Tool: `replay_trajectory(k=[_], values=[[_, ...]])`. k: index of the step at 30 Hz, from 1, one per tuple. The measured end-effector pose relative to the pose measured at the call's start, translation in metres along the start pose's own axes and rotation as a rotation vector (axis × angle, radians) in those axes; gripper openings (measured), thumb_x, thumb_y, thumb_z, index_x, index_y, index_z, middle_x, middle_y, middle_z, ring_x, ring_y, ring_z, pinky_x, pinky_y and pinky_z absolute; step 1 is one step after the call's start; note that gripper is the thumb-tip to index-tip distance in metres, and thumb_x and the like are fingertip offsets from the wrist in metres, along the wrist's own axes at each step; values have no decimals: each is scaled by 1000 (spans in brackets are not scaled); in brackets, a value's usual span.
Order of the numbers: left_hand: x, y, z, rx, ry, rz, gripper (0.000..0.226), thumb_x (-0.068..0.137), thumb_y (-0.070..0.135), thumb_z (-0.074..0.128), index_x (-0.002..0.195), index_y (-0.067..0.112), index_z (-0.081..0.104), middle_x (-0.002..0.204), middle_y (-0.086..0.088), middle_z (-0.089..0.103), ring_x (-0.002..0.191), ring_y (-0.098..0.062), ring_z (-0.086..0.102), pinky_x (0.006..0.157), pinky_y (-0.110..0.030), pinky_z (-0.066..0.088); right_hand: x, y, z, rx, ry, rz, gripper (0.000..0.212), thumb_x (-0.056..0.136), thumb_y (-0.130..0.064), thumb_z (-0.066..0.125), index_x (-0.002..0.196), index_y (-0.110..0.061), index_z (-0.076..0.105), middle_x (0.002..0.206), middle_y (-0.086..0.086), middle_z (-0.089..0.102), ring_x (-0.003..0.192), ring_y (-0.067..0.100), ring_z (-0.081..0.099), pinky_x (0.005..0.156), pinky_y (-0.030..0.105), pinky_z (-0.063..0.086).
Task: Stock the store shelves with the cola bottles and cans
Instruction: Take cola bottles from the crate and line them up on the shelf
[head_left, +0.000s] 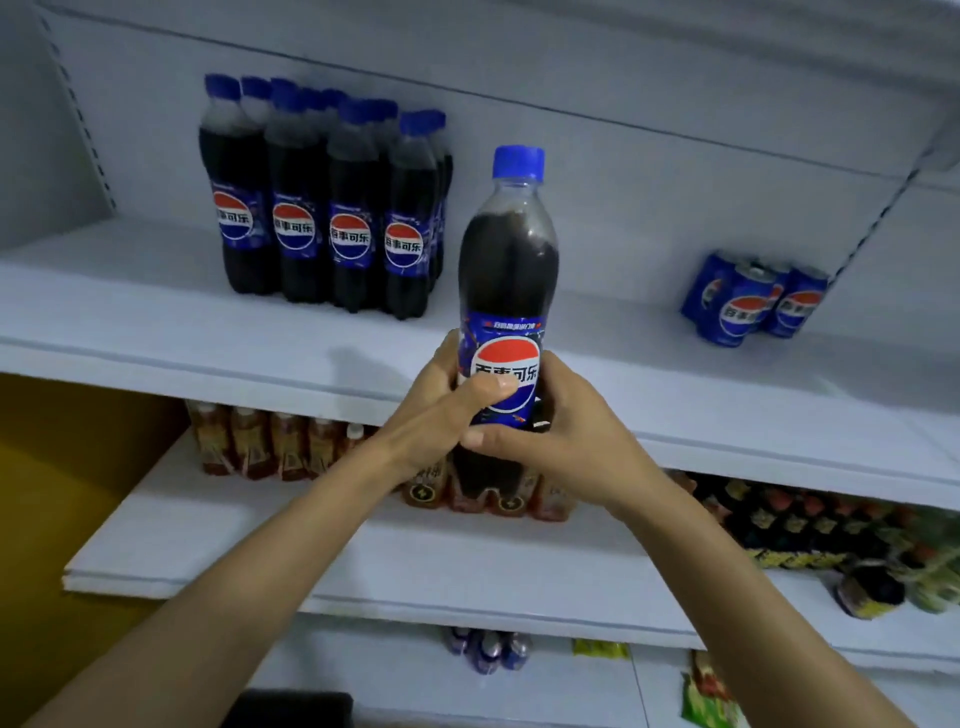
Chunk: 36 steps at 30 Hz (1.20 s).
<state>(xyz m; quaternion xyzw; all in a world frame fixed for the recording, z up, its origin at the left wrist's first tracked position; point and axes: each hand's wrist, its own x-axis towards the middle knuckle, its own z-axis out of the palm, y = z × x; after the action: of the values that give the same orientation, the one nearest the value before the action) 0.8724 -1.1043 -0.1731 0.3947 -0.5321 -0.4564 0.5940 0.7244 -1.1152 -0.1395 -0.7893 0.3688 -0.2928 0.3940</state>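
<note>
A cola bottle (509, 260) with a blue cap and blue label stands upright in the air in front of the white upper shelf (208, 343). My left hand (441, 410) grips its label from the left, thumb across the front. My right hand (566, 431) grips it from the right and lower down. Several matching cola bottles (322, 208) stand grouped at the back left of that shelf. Three blue cola cans (753, 301) stand at its right end.
A wide bare stretch of the upper shelf lies between the bottle group and the cans. The lower shelf (260, 561) holds tea bottles (260, 441) at the left and dark packaged goods (831, 525) at the right. More cans (488, 649) sit below.
</note>
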Motion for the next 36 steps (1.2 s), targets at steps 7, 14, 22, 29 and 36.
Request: replay_trajectory(k=[7,14,22,29,36], values=[[64,1,-30,344,43,28,63,68,65,56,125,45,38,129,16,49,117,2,51,93,-19,47,103,24,-26,6,-56,-73,66,64,-26,86,122,-22,55,109,-6,68,96,10,66,84,30,57],[124,-29,-68,1162,687,208,82,83,50,63,148,14,27,157,-12,18,142,-29,19,114,-47,26,221,70,-26,-101,53,-69,79,58,-38,88,125,-20,51,113,-6,62,100,15,61,87,31,53],[150,-57,-83,1311,855,244,93,74,34,78,148,7,29,153,-28,20,138,-47,25,106,-59,33,308,120,-12,88,193,-54,69,61,-29,90,117,-21,51,120,2,64,103,18,61,85,28,49],[152,-67,-92,1387,884,306,97,68,27,82,144,16,23,150,-28,27,134,-48,33,103,-59,37,341,131,2,162,203,-98,74,65,-19,88,125,-14,46,111,-4,59,101,15,58,89,31,49],[154,-72,-95,1393,924,307,90,71,22,80,146,13,32,152,-30,20,140,-48,20,103,-64,34,349,139,4,139,211,-169,65,67,-19,87,116,-10,46,119,8,58,107,22,57,91,36,51]])
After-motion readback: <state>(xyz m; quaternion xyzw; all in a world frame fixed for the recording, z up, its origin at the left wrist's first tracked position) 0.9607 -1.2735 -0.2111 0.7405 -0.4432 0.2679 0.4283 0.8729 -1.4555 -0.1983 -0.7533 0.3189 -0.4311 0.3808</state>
